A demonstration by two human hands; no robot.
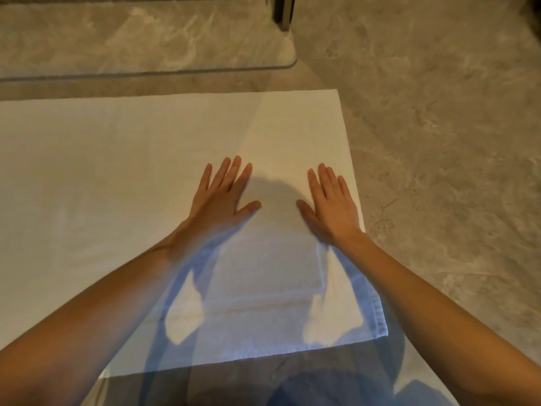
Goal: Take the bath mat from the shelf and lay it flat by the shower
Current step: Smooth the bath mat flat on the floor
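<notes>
Bath mat (140,177) white, spread flat on floor (439,142), left hand (219,200) and right hand (333,206) pressing, fingers splayed

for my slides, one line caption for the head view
Both hands, left and right, press flat on a white bath mat spread over marbled floor.

The mat (146,186) runs off the frame's left edge. Both forearms are cut off at the bottom corners. A dark post (285,11) at top is cropped.
</notes>
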